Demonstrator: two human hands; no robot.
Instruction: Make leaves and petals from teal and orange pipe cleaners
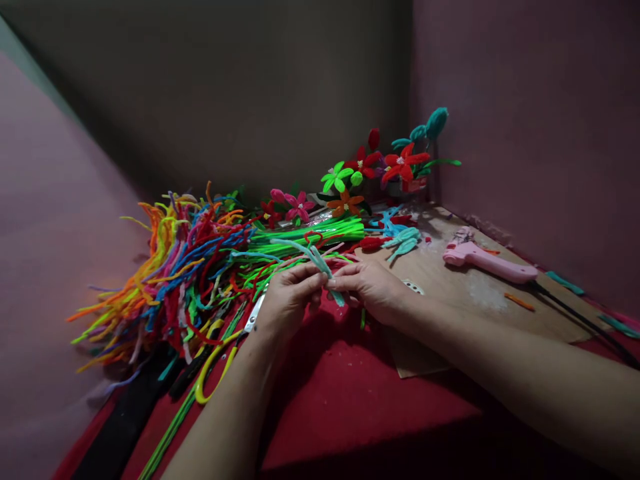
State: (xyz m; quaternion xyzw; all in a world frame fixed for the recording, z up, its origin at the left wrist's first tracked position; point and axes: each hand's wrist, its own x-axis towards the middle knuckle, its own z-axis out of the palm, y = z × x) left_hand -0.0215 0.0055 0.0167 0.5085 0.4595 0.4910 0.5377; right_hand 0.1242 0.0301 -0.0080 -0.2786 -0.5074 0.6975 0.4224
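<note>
Left hand (295, 290), right hand (374, 288): fingertips pinched on pale-teal stems (319, 260), piece apparently unfinished. Behind: fuzzy flowers (404, 162), seemingly complete. At left: heaped stems (193, 263), seemingly unused.

The strip (319, 260) is showing pale aqua, the cloth (360, 400) deep red, the glue gun (495, 263) pink; the pile (185, 260) is mixing orange, yellow, blue, red.
</note>
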